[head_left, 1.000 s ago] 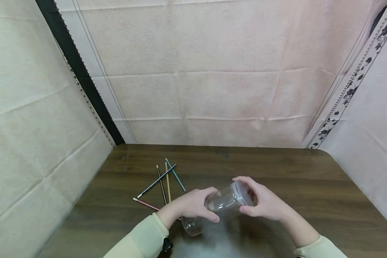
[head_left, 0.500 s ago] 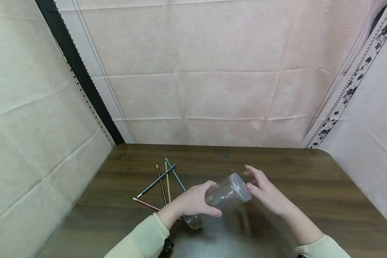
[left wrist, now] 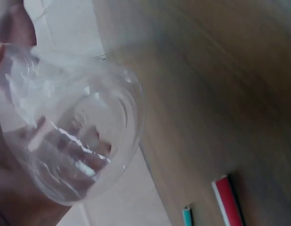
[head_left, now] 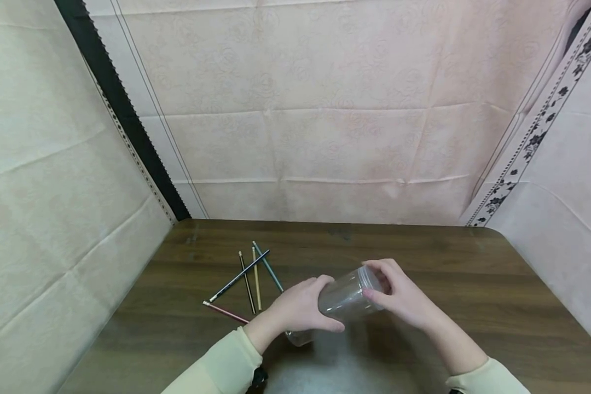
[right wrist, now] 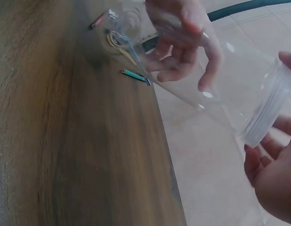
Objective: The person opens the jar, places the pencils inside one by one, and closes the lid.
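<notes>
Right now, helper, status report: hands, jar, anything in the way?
Left hand around jar, right hand gripping lid. Jar tilted. Pencils left of jar, apart from lid.

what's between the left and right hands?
A tilted clear jar, seen in the head view: the left hand grips its body, the right hand its ridged end.

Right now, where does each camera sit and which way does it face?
Head: on the person's head, facing forward and down at the jar, pencils and table; left hand, right hand and sleeves show.
Left wrist: on that wrist, facing the jar's round end; part of the left hand shows at picture left.
Right wrist: on that wrist, facing along the jar; both hands show.
Head and right wrist views share the jar, pencils and both hands.
</notes>
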`<state>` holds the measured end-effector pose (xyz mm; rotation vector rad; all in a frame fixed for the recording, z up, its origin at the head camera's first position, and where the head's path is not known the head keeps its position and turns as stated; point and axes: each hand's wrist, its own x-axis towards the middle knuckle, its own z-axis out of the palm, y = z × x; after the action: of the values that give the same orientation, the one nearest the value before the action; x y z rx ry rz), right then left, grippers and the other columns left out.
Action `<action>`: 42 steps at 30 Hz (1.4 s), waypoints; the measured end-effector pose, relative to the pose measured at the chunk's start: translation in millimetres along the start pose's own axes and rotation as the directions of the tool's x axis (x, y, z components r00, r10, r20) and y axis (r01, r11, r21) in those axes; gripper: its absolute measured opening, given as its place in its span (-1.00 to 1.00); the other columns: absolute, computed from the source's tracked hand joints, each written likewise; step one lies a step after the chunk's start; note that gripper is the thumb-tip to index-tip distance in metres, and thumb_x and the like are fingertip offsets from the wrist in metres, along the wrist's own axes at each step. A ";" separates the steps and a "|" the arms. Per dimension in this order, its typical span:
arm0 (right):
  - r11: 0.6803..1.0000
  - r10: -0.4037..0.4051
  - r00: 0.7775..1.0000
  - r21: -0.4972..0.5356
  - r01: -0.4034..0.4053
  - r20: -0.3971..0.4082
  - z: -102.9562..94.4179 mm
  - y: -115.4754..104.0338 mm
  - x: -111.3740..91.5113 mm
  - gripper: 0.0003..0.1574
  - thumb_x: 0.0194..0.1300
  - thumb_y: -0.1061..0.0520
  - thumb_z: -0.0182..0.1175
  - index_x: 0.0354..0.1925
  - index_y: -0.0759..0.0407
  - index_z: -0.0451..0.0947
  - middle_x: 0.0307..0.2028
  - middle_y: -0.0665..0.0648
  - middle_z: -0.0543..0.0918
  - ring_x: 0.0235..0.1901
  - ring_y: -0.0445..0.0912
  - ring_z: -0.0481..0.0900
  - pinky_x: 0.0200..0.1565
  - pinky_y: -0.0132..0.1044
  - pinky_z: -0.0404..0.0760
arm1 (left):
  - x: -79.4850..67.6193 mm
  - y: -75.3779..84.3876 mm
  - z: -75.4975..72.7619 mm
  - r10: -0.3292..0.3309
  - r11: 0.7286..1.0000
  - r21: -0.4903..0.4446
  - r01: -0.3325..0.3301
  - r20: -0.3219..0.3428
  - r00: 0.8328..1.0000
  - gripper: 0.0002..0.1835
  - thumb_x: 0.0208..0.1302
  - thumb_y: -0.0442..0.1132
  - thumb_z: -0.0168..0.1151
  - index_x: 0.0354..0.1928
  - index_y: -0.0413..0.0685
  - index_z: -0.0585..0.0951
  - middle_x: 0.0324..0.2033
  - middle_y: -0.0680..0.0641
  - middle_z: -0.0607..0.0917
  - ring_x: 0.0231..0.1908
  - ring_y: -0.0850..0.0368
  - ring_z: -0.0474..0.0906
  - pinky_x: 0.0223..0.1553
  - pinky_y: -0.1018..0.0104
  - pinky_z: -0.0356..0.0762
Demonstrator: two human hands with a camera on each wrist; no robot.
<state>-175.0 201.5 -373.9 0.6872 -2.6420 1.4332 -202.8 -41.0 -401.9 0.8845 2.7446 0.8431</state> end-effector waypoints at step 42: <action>0.994 0.105 0.994 0.018 -0.106 0.018 4.9 -1.3 -0.2 -0.29 0.25 0.03 0.22 0.26 0.23 0.21 -0.03 0.20 0.32 -0.22 -0.02 0.41 -0.26 -0.31 0.50 | -3.6 3.7 3.4 0.067 0.953 0.303 -0.023 -0.139 0.988 -0.08 -0.25 0.49 0.27 0.17 0.21 0.35 -0.17 0.04 0.51 -0.25 0.19 0.42 -0.31 0.26 0.47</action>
<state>-173.5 197.0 -375.7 0.5715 -2.7188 1.4867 -197.1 -39.0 -402.8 0.9741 3.0492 0.5212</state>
